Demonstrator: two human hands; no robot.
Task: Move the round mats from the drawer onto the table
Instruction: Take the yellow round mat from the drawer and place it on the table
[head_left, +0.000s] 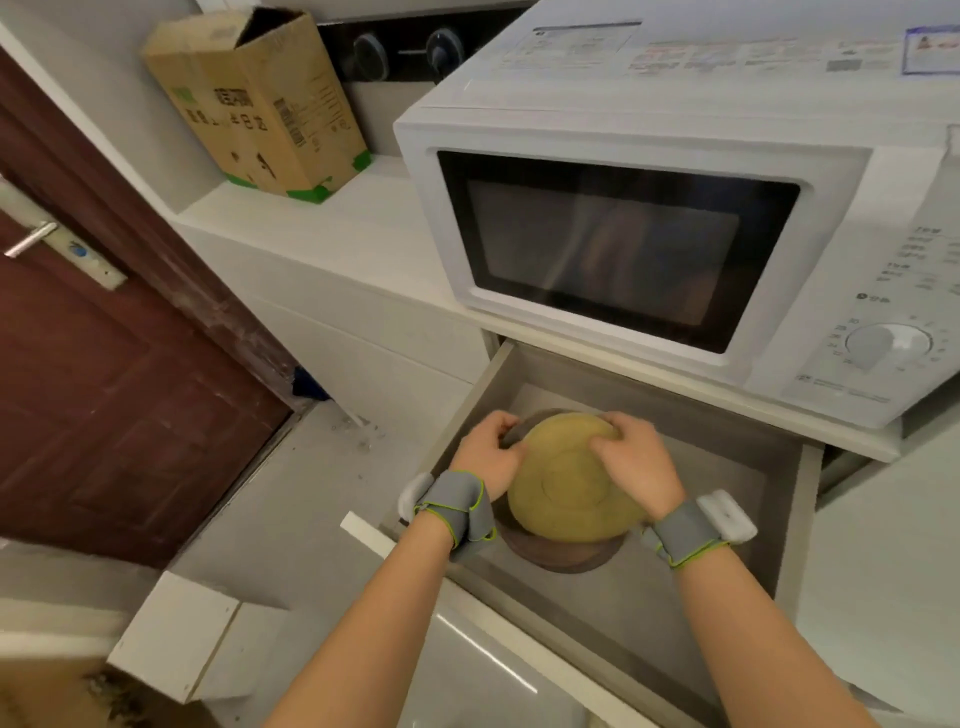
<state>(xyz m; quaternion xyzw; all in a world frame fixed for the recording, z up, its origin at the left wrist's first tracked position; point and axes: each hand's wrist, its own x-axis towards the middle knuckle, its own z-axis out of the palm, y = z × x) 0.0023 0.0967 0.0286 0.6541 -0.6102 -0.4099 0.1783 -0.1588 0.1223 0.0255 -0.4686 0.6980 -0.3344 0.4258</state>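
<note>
Both hands, left hand (485, 457) and right hand (636, 457), grip the yellow-green mat (571, 488); lift it level off the dark mat (561, 553) beneath, clear of the drawer (795, 499) wall.

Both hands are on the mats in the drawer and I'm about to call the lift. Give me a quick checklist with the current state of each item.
1. Drawer pulled open enough to lift the mats out: ok.
2. Left hand on the stack's left edge: ok, fingers curled at the rim.
3. Right hand on the tan top mat: ok, pressing on its far right edge.
4. Grip takes in the dark mat underneath too: cannot tell, fingertips hidden.
5. Headroom under the microwave: ok, the stack sits forward of it.
6. Table to set them on: cannot tell, not identifiable in view.
</note>
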